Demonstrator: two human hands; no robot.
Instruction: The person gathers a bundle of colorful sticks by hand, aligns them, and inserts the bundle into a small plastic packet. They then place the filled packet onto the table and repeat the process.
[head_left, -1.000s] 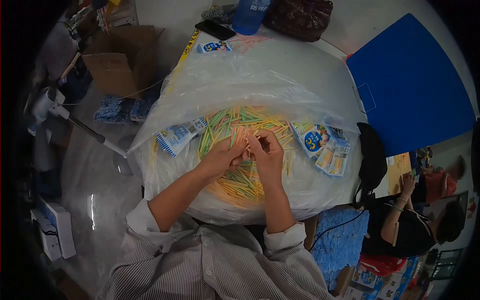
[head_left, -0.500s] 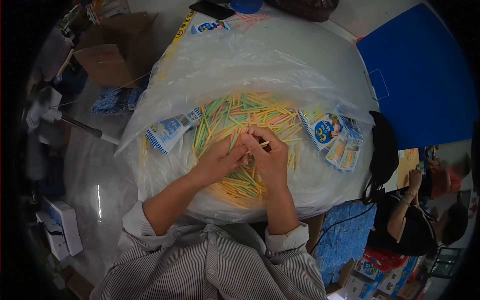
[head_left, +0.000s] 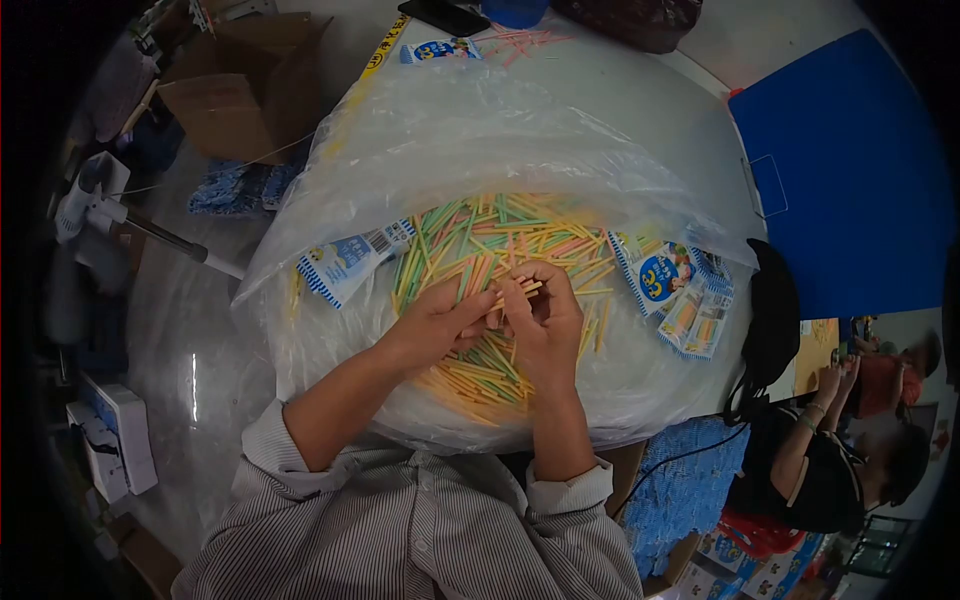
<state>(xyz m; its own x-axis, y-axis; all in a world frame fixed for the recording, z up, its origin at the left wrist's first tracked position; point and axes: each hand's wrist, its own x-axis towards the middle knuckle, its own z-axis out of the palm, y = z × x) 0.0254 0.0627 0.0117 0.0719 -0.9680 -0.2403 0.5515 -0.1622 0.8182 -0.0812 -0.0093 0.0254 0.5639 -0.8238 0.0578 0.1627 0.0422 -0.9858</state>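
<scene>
Many thin yellow, green and pink sticks [head_left: 480,377] lie in a large clear plastic bag [head_left: 480,130] spread over the table. My left hand [head_left: 437,322] is closed on a few sticks, pink and green ends showing above its fingers. Touching it, my right hand [head_left: 545,318] pinches several yellowish sticks that point to the right. The fingertips of both hands meet over the pile. A blue-and-white packet [head_left: 350,262] rests on the bag left of the pile. To the right are more printed packets [head_left: 660,276], one with sticks visible inside.
A black phone [head_left: 445,15], a small packet [head_left: 440,50] and pink sticks [head_left: 520,42] lie at the table's far edge. A black mask-like item [head_left: 770,310] and a blue board [head_left: 850,180] are at the right. Another person [head_left: 810,460] sits beyond. An open carton [head_left: 240,95] stands left.
The view has shifted slightly. My right hand now has more sticks showing between its fingers, fanned to the right. My left hand stays closed beside it.
</scene>
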